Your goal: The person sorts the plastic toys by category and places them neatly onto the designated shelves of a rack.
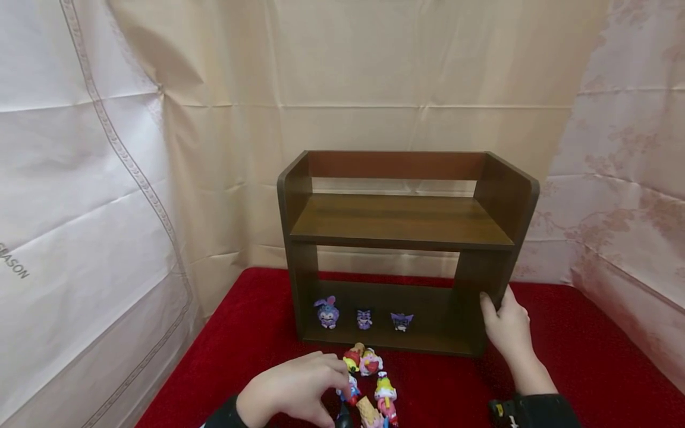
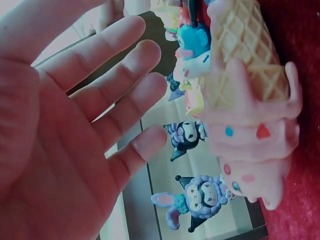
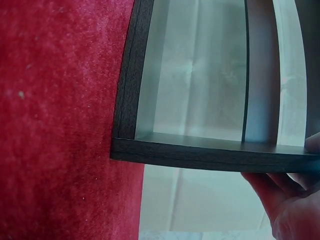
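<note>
A dark brown two-tier shelf point(image 1: 401, 221) stands on the red cloth. My right hand point(image 1: 508, 330) grips its right side panel, thumb at the front edge and fingers around the outside. Beside a group of small colourful figurines point(image 1: 385, 389) in front of the shelf, my left hand point(image 1: 299, 383) hovers with loosely bent, spread fingers. In the left wrist view its palm holds nothing, and a pink figurine with a waffle cone point(image 2: 250, 115) lies near the fingertips. On the lower shelf board sit a bunny-eared purple figurine point(image 1: 327, 313) and two smaller purple-and-black figurines point(image 1: 364, 319).
Red plush cloth point(image 1: 225, 356) covers the table. Beige curtain point(image 1: 364, 65) hangs close behind the shelf, with white sheeting point(image 1: 80, 208) at the left and floral fabric point(image 1: 631, 148) at the right. A small black object point(image 1: 343, 417) lies beside the figurines, near my left thumb.
</note>
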Action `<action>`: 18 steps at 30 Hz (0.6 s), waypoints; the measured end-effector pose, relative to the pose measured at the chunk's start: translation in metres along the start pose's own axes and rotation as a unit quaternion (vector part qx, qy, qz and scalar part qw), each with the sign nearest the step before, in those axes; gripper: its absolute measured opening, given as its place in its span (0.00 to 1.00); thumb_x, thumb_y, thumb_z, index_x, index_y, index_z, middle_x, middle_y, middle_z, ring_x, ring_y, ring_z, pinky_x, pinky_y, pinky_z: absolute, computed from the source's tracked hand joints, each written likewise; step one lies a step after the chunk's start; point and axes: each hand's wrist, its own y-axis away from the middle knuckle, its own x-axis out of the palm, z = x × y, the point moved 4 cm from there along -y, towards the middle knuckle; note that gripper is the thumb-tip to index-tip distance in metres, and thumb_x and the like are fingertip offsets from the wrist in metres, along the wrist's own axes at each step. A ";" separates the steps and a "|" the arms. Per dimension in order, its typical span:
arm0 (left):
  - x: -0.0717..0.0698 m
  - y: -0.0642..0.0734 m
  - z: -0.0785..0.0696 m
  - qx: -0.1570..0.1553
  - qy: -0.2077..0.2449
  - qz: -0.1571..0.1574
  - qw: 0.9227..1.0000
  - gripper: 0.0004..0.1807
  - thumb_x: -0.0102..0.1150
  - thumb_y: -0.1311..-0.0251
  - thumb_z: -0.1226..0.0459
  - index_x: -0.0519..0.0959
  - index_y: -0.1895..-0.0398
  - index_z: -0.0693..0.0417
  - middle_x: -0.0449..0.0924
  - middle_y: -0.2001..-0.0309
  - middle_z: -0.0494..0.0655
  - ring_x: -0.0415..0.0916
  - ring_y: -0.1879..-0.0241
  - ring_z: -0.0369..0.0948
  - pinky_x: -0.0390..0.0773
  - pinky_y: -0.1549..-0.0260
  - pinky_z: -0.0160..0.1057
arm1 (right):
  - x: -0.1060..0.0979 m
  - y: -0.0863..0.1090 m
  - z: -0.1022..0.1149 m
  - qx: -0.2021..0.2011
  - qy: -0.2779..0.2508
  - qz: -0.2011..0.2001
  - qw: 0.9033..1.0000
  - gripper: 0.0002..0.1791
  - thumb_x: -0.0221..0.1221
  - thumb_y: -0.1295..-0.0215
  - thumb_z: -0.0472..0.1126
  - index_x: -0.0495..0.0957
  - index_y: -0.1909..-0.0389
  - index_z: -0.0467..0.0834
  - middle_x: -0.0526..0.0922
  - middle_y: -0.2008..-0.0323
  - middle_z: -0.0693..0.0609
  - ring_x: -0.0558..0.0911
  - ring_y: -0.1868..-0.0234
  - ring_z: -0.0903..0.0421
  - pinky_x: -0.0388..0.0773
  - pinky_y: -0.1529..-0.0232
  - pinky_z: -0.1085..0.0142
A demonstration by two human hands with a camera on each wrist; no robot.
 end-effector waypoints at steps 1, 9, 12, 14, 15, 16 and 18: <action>0.000 0.000 -0.001 0.003 0.001 0.002 1.000 0.17 0.75 0.44 0.49 0.86 0.51 0.36 0.79 0.52 0.25 0.72 0.54 0.27 0.74 0.52 0.30 | 0.000 0.000 0.000 -0.001 0.000 0.000 1.000 0.16 0.54 0.25 0.39 0.70 0.43 0.34 0.82 0.56 0.26 0.82 0.58 0.27 0.75 0.63 0.34; 0.006 -0.003 -0.002 0.030 -0.003 0.009 1.000 0.17 0.72 0.42 0.46 0.86 0.52 0.37 0.79 0.52 0.25 0.71 0.53 0.25 0.72 0.51 0.27 | 0.000 0.000 -0.001 -0.003 0.000 -0.001 1.000 0.16 0.54 0.25 0.39 0.70 0.44 0.34 0.82 0.57 0.26 0.82 0.58 0.26 0.75 0.63 0.33; 0.008 -0.004 -0.002 0.037 -0.005 0.017 0.999 0.14 0.70 0.40 0.46 0.86 0.54 0.37 0.79 0.53 0.25 0.72 0.54 0.24 0.72 0.51 0.27 | 0.000 0.000 -0.001 -0.002 -0.001 -0.001 1.000 0.16 0.54 0.25 0.39 0.70 0.44 0.34 0.82 0.56 0.27 0.82 0.58 0.27 0.75 0.62 0.34; 0.010 -0.005 -0.003 0.042 0.001 0.024 0.999 0.13 0.70 0.39 0.48 0.86 0.55 0.38 0.79 0.54 0.25 0.72 0.54 0.24 0.72 0.52 0.26 | 0.000 0.000 -0.001 -0.002 -0.001 -0.001 1.000 0.16 0.54 0.25 0.39 0.70 0.43 0.34 0.82 0.56 0.27 0.82 0.58 0.27 0.75 0.62 0.34; 0.011 -0.006 -0.003 0.045 0.003 0.028 0.999 0.12 0.70 0.38 0.48 0.86 0.55 0.38 0.79 0.54 0.25 0.72 0.54 0.24 0.72 0.53 0.25 | 0.000 0.000 -0.001 -0.003 -0.001 -0.001 1.000 0.16 0.54 0.25 0.39 0.70 0.43 0.34 0.82 0.56 0.27 0.82 0.58 0.27 0.75 0.62 0.34; 0.012 -0.006 -0.004 0.047 0.006 0.031 0.998 0.11 0.70 0.38 0.49 0.86 0.55 0.39 0.79 0.54 0.25 0.72 0.55 0.24 0.72 0.54 0.25 | 0.000 0.000 -0.001 -0.003 -0.001 -0.002 1.000 0.16 0.54 0.25 0.39 0.70 0.43 0.34 0.82 0.56 0.27 0.82 0.58 0.27 0.75 0.62 0.34; 0.014 -0.007 -0.005 0.054 0.008 0.034 0.998 0.10 0.69 0.38 0.50 0.86 0.56 0.40 0.80 0.55 0.25 0.72 0.55 0.24 0.72 0.55 0.24 | 0.001 0.000 -0.001 -0.004 -0.001 -0.002 1.000 0.16 0.54 0.25 0.38 0.70 0.43 0.34 0.82 0.55 0.27 0.82 0.58 0.28 0.76 0.63 0.34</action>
